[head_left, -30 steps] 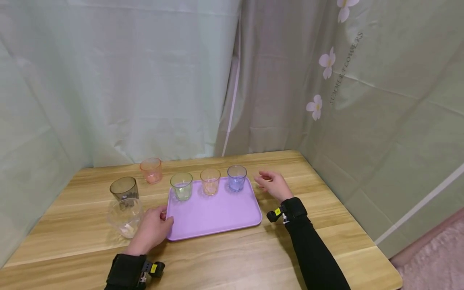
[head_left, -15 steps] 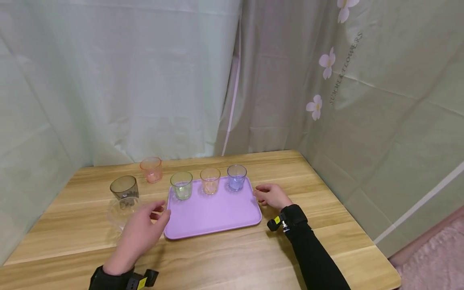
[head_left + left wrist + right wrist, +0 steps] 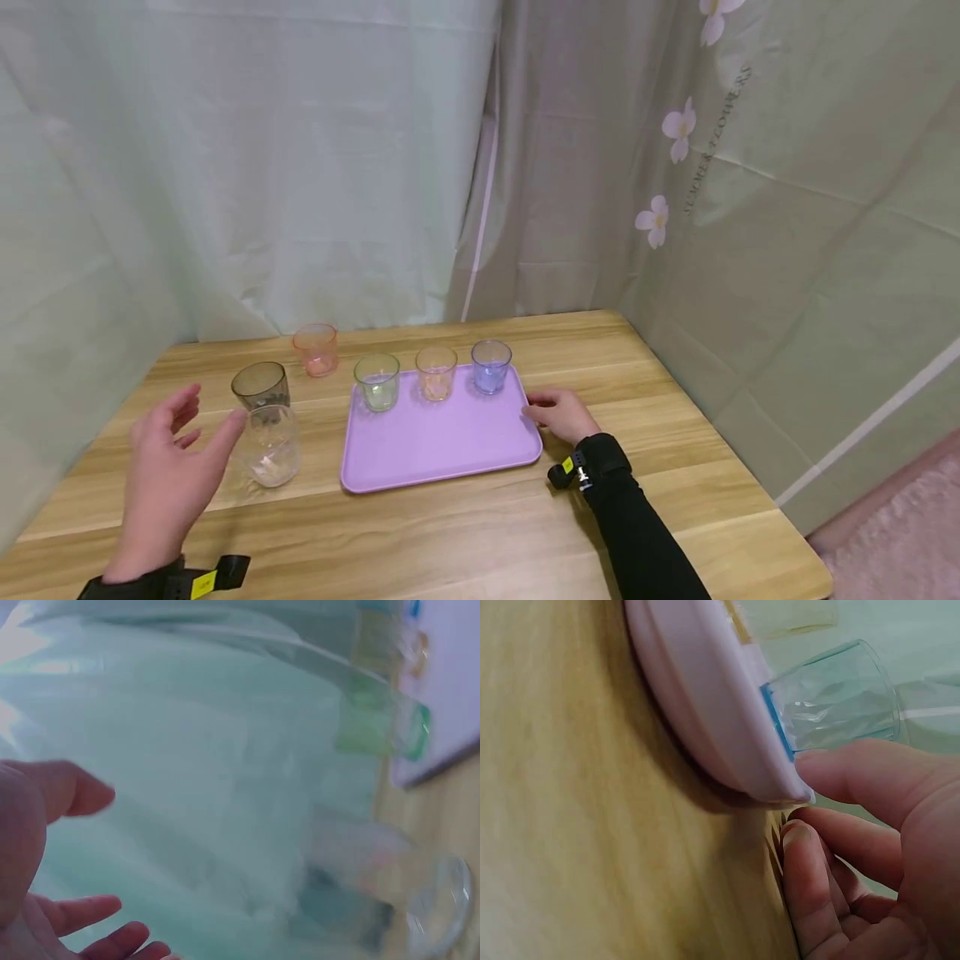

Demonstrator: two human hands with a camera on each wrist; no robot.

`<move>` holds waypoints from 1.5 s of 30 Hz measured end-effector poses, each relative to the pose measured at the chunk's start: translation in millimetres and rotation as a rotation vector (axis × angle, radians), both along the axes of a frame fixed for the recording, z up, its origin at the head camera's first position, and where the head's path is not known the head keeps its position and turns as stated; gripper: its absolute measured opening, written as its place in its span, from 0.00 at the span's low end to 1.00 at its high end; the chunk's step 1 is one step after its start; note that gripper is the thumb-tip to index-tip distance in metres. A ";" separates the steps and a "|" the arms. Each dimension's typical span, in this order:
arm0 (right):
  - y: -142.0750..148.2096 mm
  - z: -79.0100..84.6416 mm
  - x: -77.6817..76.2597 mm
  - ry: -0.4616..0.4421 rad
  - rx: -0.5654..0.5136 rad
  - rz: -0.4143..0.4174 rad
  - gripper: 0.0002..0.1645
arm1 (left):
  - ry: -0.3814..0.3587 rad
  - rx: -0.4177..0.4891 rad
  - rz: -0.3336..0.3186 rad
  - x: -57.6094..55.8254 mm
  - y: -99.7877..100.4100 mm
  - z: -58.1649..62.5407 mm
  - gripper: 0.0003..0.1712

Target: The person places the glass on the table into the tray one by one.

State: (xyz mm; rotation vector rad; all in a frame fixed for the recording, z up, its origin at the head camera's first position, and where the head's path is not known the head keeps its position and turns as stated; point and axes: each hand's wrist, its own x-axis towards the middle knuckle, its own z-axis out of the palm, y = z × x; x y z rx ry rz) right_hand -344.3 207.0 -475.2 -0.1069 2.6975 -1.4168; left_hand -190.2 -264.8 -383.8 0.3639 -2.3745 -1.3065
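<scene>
Tabletop (image 3: 420, 542) borders every edge of the purple tray (image 3: 442, 442) between both hands (image 3: 176, 479) (image 3: 564, 415).

smoky glass (image 3: 260, 382) just behind clear glass (image 3: 272, 454), decent gap from that to purple tray (image 3: 442, 442), three glasses (image 3: 436, 377) blocking its far side, front half free tho, right hand (image 3: 562, 415) crowding its right edge

The left grip (image 3: 168, 471) hangs, thumb and fingers apart, while the right grip (image 3: 564, 414) curls fingers opposite its thumb.
</scene>
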 end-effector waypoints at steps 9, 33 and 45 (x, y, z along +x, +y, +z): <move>8.3 -0.2 1.2 0.040 0.004 -0.014 0.20 | -0.233 -0.070 -0.234 -21.1 -23.6 -24.0 0.72; -2.1 -15.8 -3.2 0.064 -0.014 0.006 0.20 | -0.235 -0.068 -0.375 -35.0 -39.1 -76.5 0.66; 0.3 -13.1 -3.5 0.042 -0.001 -0.013 0.21 | -0.186 -0.100 -0.378 -38.5 -40.0 -86.1 0.63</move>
